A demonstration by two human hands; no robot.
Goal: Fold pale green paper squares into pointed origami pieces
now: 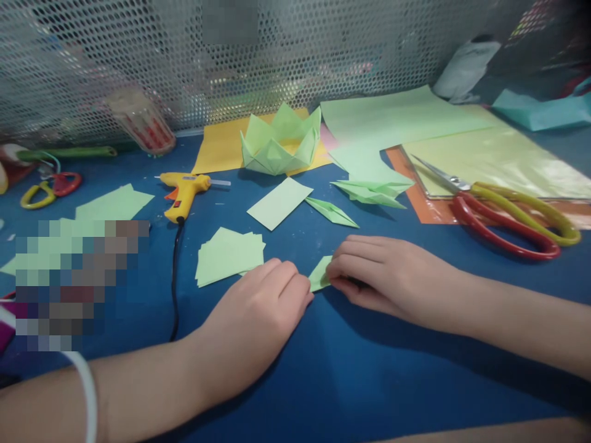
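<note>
Between my hands lies a small piece of folded green paper [320, 275] on the blue table. My left hand [272, 295] has its fingers closed at the paper's left end. The fingers of my right hand [376, 274] are pinched on its right end and hide part of it. A loose stack of pale green paper pieces [229, 255] sits just beyond my left hand. Farther out are a green paper rectangle [280, 203], a slim folded green piece [333, 211] and a larger pointed folded piece [375, 191].
A ring of green folded points [281, 144] stands on yellow paper [221, 147]. A yellow glue gun [184, 192] with a black cord lies at left. Large scissors [503, 212] rest at right on wrapped paper sheets [503, 154]. Perforated metal [277, 55] borders the back.
</note>
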